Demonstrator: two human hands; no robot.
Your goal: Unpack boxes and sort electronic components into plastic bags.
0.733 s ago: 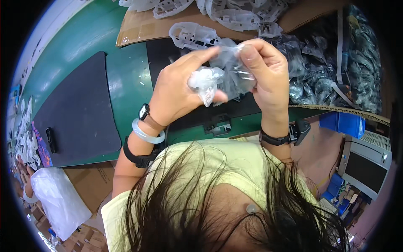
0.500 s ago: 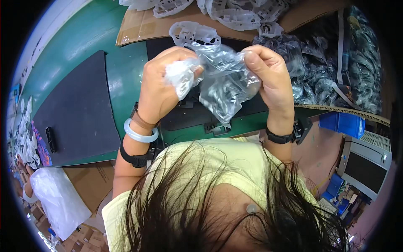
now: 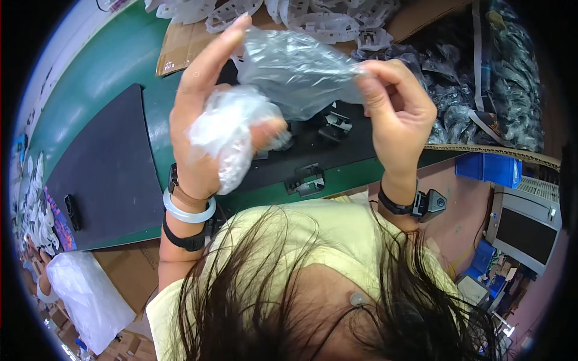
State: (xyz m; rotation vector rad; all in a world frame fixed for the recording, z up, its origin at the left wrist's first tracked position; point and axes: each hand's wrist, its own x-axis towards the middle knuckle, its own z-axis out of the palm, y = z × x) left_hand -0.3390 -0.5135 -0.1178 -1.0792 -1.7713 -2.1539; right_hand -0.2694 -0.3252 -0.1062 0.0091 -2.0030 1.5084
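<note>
Held above the green worktop (image 3: 114, 66), the clear plastic bag (image 3: 295, 69) was stretched between both hands: the left hand (image 3: 205, 120) cupped a crumpled wad (image 3: 226, 135), the right hand's (image 3: 394, 114) grip pinching its three-o'clock edge. Pulling harder might have torn the film.

Clear plastic bag (image 3: 301, 72) now stretched wider

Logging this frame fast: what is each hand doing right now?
Left hand: closed around a crumpled wad of clear plastic, index finger up against the clear plastic bag.
Right hand: pinching the other end of the bag.
</note>
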